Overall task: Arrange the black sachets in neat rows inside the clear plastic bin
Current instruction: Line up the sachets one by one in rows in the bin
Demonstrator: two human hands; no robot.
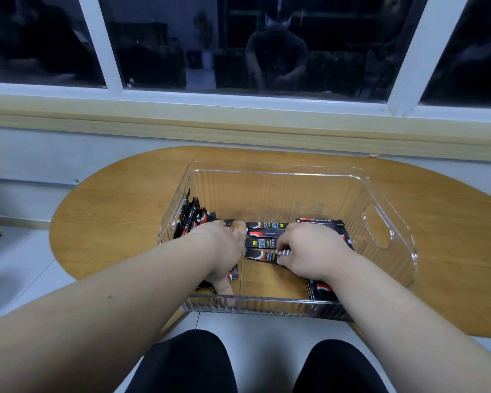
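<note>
1 clear plastic bin (267, 188) on wooden table (111, 208). Left wall: leaning sachets (189, 218), bunched, count unclear. Left hand (224, 248) palm down inside bin, hiding what lies beneath; grip unreadable. Centre: 3 flat sachets (262, 242) in row. Right hand (309, 251) pinches nearest sachet (262, 255). 1 corner sachet (322, 290) near right, forearm overlapping. 2 hands apart.

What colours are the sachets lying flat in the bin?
Black with a red-and-white arc and a small yellow-green patch; the sachets show best in the head view.
</note>
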